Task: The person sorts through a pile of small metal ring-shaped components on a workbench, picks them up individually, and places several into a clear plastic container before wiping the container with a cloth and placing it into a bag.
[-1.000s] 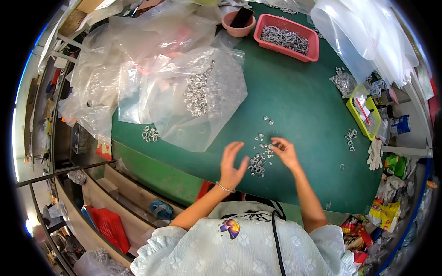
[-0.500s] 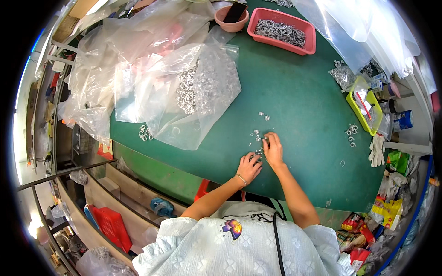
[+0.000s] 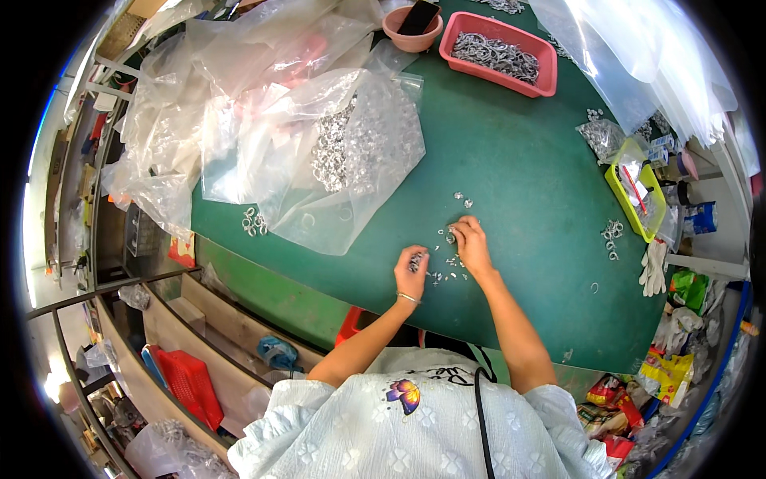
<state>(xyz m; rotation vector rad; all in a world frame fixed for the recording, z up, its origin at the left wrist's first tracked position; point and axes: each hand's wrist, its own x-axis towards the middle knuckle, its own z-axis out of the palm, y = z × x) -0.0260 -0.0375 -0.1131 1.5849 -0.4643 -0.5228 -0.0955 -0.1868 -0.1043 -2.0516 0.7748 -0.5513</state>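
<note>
My left hand (image 3: 408, 279) is turned up and curled around a little heap of small silvery metal pieces (image 3: 416, 260), just above the table. To its right, my right hand (image 3: 474, 247) reaches down to the green table (image 3: 511, 191) with thumb and fingers pinched at a small silvery piece (image 3: 452, 234). Tiny light bits (image 3: 453, 262) lie scattered between the two hands, and a few more silvery pieces (image 3: 463, 199) rest just beyond the right hand. The exact shape of the pieces is too small to make out.
A clear plastic bag (image 3: 383, 152) of silvery parts lies at left. Behind stand a pink tub (image 3: 545, 60) of metal rings and a pink bowl (image 3: 413, 41) with a phone (image 3: 418, 17). Rings (image 3: 612, 231), a yellow-green basket (image 3: 638, 225) and white gloves (image 3: 654, 269) are at right.
My left hand has lifted from the table, moved left and turned up with silvery pieces in it. The right hand has shifted slightly away from me. Bits formerly under the left hand now show.
</note>
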